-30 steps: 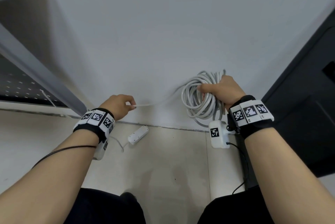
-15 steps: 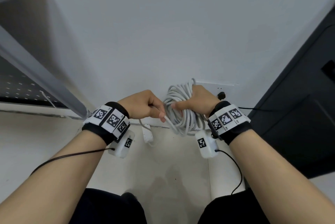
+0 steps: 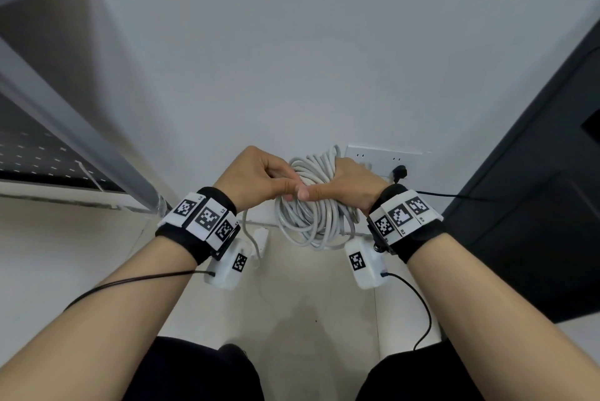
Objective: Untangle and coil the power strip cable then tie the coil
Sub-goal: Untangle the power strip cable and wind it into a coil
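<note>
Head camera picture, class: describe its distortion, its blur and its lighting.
Head view: the wide lens bends straight edges, so the grey metal table leg slants and smears near the left border; the coiled white power cable and both hands are sharp; the light is soft and even, without glare, and the plain white wall shades darker at the top.

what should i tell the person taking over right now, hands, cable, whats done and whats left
Left hand: fingers curled on the cable at the top of the coil.
Right hand: grips the top of the coil, thumb across the front.
Coil: held up in front of the wall, its loops hanging below both hands.
Power strip: on the floor below the left wrist, a short run of loose cable leading up from it.
Done: most of the cable is wound into loops.
Left: take in the last loose stretch, then tie the coil. No tie is visible on it yet.
</note>
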A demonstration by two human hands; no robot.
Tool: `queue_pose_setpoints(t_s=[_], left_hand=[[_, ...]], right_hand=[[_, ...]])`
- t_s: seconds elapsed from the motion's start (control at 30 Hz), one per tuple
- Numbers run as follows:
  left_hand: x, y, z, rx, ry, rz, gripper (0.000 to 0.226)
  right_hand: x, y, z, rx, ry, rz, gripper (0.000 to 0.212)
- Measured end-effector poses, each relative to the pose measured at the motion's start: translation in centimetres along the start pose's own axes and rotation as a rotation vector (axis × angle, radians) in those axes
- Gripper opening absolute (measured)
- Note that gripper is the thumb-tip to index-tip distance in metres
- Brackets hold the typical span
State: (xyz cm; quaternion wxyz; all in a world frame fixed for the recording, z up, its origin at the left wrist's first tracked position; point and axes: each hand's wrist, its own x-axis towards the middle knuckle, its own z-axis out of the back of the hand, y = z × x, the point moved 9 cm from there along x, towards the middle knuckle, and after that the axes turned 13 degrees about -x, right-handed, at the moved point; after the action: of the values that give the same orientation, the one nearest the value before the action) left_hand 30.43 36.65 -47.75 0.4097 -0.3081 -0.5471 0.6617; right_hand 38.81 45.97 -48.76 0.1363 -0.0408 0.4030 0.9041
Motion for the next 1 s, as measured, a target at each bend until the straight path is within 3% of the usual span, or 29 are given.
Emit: queue_pose_setpoints(t_s=[0.07,0.1,0.2,0.33,0.47,0.6,1.0], left_hand=[[0.1,-0.1,0.0,-0.050,-0.020,-0.009,0.008],[0.1,-0.2,0.1,-0.093,-0.038,-0.013,0.011],[0.4,-0.3,0.1,-0.172,-0.059,-0.030,0.020],[0.6,-0.4,-0.3,-0.126,-0.039,-0.047,0.025],[0.9,0.0,0.8,-0.047,-0.085,-0.062,0.030],[1.0,1.8,2.8,-0.022,-0.115,-0.031,0.020],[-1.2,12.1,10.9,0.095,-0.326,0.227,0.012]], right_hand=[[0.2,-0.4,-0.2,-0.019,0.013,-0.026,0.100],[0.3,-0.5,-0.3,-0.018,0.021,-0.026,0.093],[0.5,-0.5,-0.8,-0.030,0.018,-0.003,0.056],[0.7,-0.7,-1.3,-0.017,-0.001,0.003,0.021],[0.7,-1.2,-0.4,0.020,-0.042,-0.047,0.015],[0.4,-1.3,0.7,0.018,-0.054,-0.037,0.010],[-0.7,-2.4,4.4,0.138,-0.154,0.017,0.012]])
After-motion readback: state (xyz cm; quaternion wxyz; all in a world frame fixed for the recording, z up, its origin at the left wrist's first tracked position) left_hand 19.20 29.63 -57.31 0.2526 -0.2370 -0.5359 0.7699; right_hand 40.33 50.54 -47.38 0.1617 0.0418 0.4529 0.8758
